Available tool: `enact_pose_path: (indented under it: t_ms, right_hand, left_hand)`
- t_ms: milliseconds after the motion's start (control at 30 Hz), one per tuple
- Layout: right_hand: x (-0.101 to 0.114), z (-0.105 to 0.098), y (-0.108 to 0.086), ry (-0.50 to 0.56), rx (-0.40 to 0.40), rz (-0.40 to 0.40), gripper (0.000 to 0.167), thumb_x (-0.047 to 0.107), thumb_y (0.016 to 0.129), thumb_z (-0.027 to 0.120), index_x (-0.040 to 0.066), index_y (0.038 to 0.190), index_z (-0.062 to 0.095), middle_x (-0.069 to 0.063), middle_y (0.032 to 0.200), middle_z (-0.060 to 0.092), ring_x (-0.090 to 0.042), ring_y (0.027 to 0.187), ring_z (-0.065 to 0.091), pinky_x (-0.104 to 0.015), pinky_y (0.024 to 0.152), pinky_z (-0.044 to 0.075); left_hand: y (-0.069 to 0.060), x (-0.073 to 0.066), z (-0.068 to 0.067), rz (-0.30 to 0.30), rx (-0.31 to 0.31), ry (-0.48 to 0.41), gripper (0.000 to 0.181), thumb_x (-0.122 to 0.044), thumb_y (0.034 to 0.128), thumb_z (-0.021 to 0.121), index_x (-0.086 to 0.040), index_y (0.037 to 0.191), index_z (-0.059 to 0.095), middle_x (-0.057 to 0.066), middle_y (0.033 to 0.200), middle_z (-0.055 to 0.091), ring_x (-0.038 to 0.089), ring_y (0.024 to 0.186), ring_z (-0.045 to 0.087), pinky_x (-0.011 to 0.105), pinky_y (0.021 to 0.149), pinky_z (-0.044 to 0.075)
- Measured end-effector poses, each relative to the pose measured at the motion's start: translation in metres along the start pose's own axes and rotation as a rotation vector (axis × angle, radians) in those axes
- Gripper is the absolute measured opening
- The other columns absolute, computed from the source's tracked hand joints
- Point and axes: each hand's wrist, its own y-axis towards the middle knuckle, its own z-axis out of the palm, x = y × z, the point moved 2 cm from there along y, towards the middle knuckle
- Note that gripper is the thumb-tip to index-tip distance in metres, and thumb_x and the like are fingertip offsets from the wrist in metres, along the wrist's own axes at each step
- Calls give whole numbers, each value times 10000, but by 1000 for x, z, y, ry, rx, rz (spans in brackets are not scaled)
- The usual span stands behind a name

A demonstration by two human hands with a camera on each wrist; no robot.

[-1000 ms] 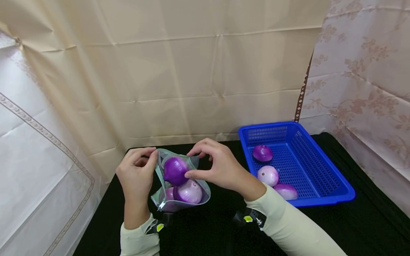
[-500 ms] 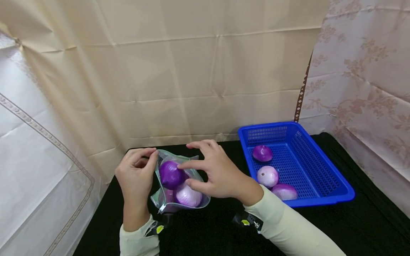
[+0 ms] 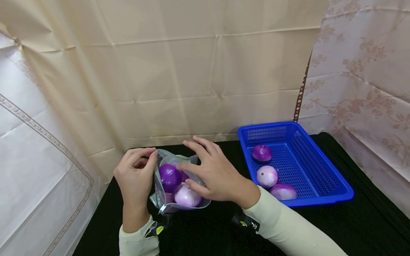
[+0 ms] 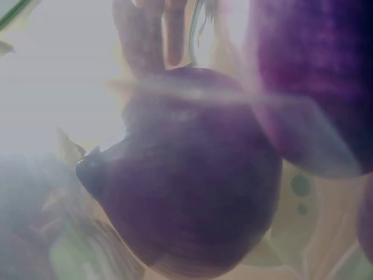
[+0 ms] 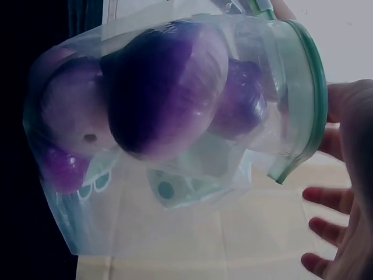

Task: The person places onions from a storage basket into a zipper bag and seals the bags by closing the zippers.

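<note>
A clear zip bag (image 3: 164, 209) with a green zip strip (image 5: 320, 99) has its mouth open towards the head camera. Inside sit several red onions, among them a dark purple onion (image 3: 169, 178) and a paler onion (image 3: 187, 195). My left hand (image 3: 136, 174) pinches the bag's left rim between thumb and fingers. Spread over the bag's right side, my right hand (image 3: 216, 174) has mostly straight fingers; its index fingertip is at the dark onion. Through the plastic, the left wrist view shows an onion (image 4: 192, 175) up close, hazy from glare.
To the right stands a blue plastic basket (image 3: 323, 170) with three onions at its left side: a purple onion (image 3: 262, 153), a whitish onion (image 3: 267, 176) and a pink-purple onion (image 3: 283, 191). Black cloth (image 3: 205, 234) covers the table. A beige curtain (image 3: 192, 71) hangs behind.
The dark onion has sunk lower and leftward into the bag. My right hand has let go of it and spread its fingers. My left hand keeps its hold on the rim.
</note>
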Motion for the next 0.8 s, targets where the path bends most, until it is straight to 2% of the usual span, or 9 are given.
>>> enact_pose_path:
  t_ms: [167, 333, 433, 567, 800]
  right_hand:
    - [1, 0, 1, 45, 1, -47, 350, 465, 938, 635, 383, 1268, 718, -135, 1671, 308, -405, 1575, 173, -709, 1181, 255]
    - [-2, -1, -1, 81, 61, 1, 391, 475, 966, 590, 374, 1333, 680, -102, 1717, 204, -411, 1595, 88, -779, 1155, 211]
    - [-7, -3, -3, 123, 58, 37, 414, 467, 977, 566, 356, 1366, 651, -81, 1724, 181, -388, 1599, 86, -755, 1175, 203]
    - [-14, -7, -6, 179, 49, 57, 403, 430, 984, 570, 316, 1363, 645, -86, 1709, 222, -372, 1591, 141, -707, 1202, 210]
    - [-26, -14, -15, 208, 62, 94, 417, 438, 993, 592, 263, 1368, 635, -98, 1682, 279, -355, 1574, 217, -668, 1205, 253]
  left_hand:
    - [0, 1, 0, 9, 11, -6, 50, -126, 883, 823, -90, 918, 829, -18, 886, 725, -1, 627, 635, 108, 592, 488]
    - [0, 1, 0, 5, 12, -3, 69, -151, 895, 815, -88, 919, 828, -26, 895, 727, 0, 633, 632, 108, 597, 490]
    - [0, 1, 0, 2, 12, -6, 69, -153, 896, 814, -91, 922, 828, -25, 903, 730, 3, 639, 631, 111, 598, 487]
    - [0, 1, 0, -2, 10, -9, 73, -143, 890, 816, -80, 923, 827, -16, 905, 733, -2, 638, 629, 111, 597, 483]
    - [0, 0, 0, -1, 6, -6, 58, -130, 884, 822, -87, 921, 829, -9, 900, 732, 5, 637, 624, 113, 601, 486]
